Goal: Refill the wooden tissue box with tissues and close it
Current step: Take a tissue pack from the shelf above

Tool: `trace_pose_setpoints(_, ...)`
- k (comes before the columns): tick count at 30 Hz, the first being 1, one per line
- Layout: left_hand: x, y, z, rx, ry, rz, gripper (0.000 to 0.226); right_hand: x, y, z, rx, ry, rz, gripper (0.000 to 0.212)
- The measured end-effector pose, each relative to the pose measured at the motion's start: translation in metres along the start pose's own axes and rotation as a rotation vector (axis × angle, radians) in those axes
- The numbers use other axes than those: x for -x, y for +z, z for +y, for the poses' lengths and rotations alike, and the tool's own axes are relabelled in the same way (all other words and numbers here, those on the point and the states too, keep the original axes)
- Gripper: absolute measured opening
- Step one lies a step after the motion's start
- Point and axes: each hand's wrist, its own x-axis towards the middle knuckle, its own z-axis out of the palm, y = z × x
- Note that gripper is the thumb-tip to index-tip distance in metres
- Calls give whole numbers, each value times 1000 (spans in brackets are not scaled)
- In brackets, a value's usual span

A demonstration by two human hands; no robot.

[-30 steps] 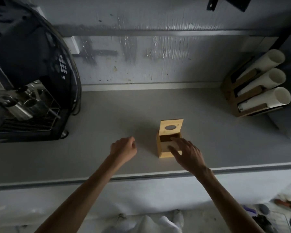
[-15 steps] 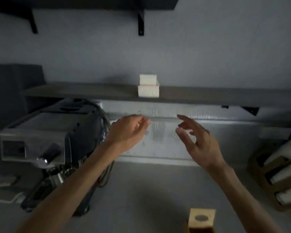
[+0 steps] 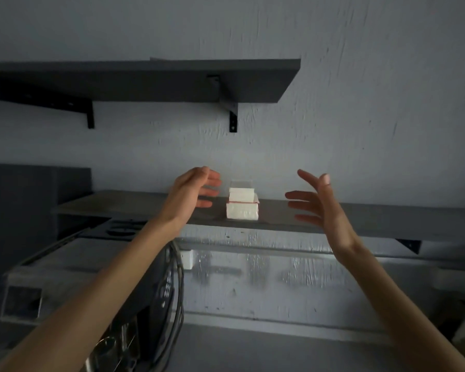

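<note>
- Two bare forearms reach up past the black coffee machine (image 3: 159, 296) at lower left.
- Left grip (image 3: 191, 194) and right grip (image 3: 320, 208), both released with fingers spread, flank the target, likely to take it from both sides.
- White plastic-wrapped tissue packs (image 3: 242, 209), stacked, sit untouched by the front edge of the grey wall shelf (image 3: 387, 220); the wooden box is out of view.

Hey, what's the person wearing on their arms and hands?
Nothing visible. The left hand and right hand are bare, with no gloves, rings or watch, and both forearms are uncovered down to the frame's edge, no sleeves in view.
</note>
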Motion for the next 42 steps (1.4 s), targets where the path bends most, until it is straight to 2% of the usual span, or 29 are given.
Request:
trace_pose_setpoints(5,-40,4,-21,-2,-169,67,40,-45,15,16,54,140,23,73)
trace_pose_setpoints(12,-94,25,-58,90,-405,57,44,-117,48,38,144,371,27,78)
trace_pose_setpoints(17,-123,35,-73,17,-465,-50,59,-142,77,52,239,440,-1,83)
trace_pose_setpoints(21,-133,44,-79,-41,-516,-124,63,-155,92,72,339,484,2,108)
trace_pose_setpoints(22,-134,48,-80,-51,-537,-146,65,-155,95,74,380,484,15,108)
trace_pose_setpoints(25,-137,59,-83,3,-605,-153,62,-155,104,79,552,463,71,88)
trace_pose_setpoints(29,-143,70,-80,71,-657,-52,51,-165,109,82,584,507,135,81)
trace_pose_setpoints(32,-149,71,-80,99,-683,8,32,-170,109,79,573,518,165,72)
trace_pose_setpoints(35,-150,68,-78,143,-692,54,24,-173,110,74,551,481,183,61)
trace_pose_setpoints(42,-155,62,-78,199,-680,79,22,-181,114,73,387,473,178,35)
